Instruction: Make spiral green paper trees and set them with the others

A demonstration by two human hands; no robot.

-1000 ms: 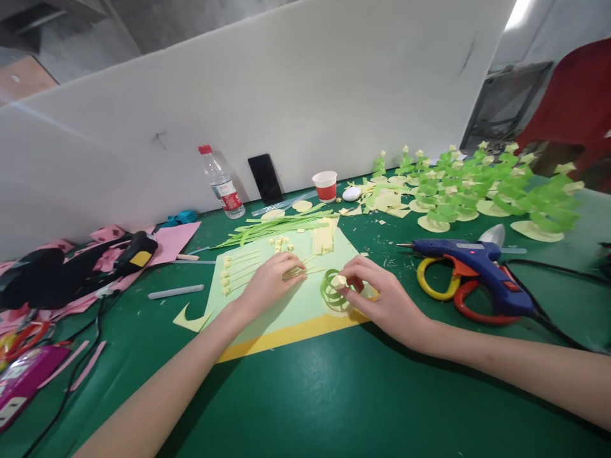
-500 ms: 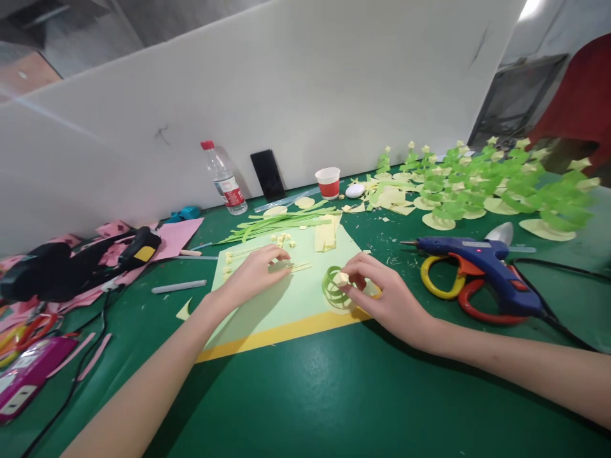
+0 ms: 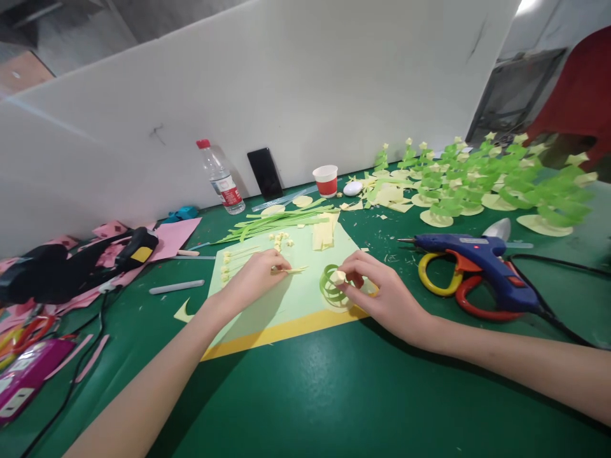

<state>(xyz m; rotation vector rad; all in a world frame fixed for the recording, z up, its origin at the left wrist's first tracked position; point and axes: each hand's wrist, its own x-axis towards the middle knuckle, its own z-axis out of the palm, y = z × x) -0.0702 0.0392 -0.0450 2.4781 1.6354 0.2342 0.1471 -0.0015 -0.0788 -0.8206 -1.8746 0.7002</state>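
My left hand (image 3: pixel 260 273) rests over a pale green sheet (image 3: pixel 267 305), thumb and fingertips closed on thin yellow paper strips (image 3: pixel 300 270) that point right. My right hand (image 3: pixel 382 289) pinches a small pale yellow paper star (image 3: pixel 338 278). Just below and around that star is a coiled green paper strip (image 3: pixel 328 286), standing on a pale round base that my fingers partly cover. Beyond my left hand lie several small yellow paper stars (image 3: pixel 281 239). Thin stems with star tips (image 3: pixel 226 268) lie along the sheet's left side.
A blue glue gun (image 3: pixel 477 254) lies over scissors (image 3: pixel 436 283) at right. Several finished paper plants (image 3: pixel 496 172) stand behind. A bottle (image 3: pixel 224 184), phone (image 3: pixel 265 174) and paper cup (image 3: pixel 326 181) line the white panel. Green strips (image 3: pixel 272 224) lie in front of them.
My left fingertips have closed on the thin yellow strips, which now sit slightly changed in angle. My right hand stays at the star and green coil. The view has shifted slightly.
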